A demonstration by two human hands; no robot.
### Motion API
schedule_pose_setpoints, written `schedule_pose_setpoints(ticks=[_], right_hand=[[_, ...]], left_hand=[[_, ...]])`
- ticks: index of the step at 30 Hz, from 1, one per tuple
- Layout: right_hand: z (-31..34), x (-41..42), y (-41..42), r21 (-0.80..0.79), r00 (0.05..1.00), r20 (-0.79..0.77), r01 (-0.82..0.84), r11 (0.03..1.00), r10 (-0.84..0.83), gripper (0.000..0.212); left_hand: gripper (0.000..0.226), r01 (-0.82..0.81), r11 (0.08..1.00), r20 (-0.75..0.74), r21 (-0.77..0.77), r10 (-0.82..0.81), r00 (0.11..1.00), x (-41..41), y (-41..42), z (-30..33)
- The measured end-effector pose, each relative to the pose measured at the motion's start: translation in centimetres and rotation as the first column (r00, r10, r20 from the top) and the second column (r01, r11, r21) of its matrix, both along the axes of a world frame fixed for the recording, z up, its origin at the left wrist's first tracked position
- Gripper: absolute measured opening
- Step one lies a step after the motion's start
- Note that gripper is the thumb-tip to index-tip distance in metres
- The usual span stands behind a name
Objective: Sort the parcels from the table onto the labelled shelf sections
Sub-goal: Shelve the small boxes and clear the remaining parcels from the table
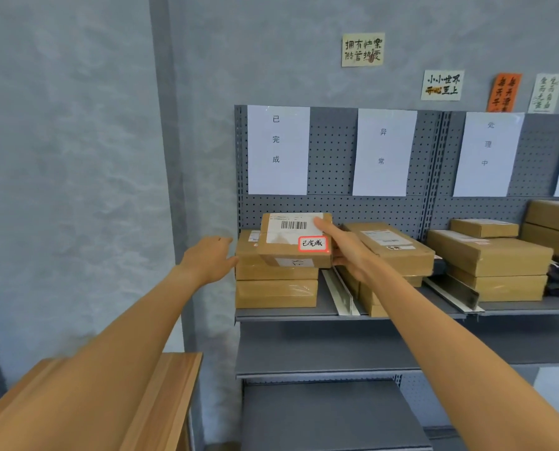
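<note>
A small brown parcel with a barcode label and a red-framed sticker lies on top of a stack of brown parcels in the leftmost shelf section. My right hand grips its right side, thumb lying on the top and fingers under the edge. My left hand reaches to the stack's left edge, fingers extended and touching the boxes there. A white paper label hangs on the pegboard above this section.
The grey shelf has white dividers. Further stacks of parcels fill the sections to the right under other paper labels. A lower grey shelf lies beneath. A wooden table corner is at lower left.
</note>
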State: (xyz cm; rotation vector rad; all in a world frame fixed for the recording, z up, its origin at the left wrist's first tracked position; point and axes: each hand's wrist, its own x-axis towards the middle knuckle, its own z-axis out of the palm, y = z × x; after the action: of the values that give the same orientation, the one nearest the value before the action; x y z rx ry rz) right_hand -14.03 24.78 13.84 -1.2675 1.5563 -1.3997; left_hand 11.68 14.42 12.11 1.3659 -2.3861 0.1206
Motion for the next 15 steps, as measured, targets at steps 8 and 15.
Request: schedule_pose_setpoints(ticks=[8, 15], right_hand=[[0.4, -0.2, -12.1, 0.02, 0.999, 0.014, -0.031, 0.999, 0.031, 0.045], [0.3, -0.7, -19.0, 0.026, 0.996, -0.02, -0.091, 0.996, 0.092, 0.039]], left_hand=[[0.056, 0.021, 1.0, -0.031, 0.008, -0.021, 0.999, 0.2, -12.0, 0.0], [0.057, 0.014, 0.999, -0.039, 0.047, -0.012, 0.999, 0.4, -18.8, -1.2]])
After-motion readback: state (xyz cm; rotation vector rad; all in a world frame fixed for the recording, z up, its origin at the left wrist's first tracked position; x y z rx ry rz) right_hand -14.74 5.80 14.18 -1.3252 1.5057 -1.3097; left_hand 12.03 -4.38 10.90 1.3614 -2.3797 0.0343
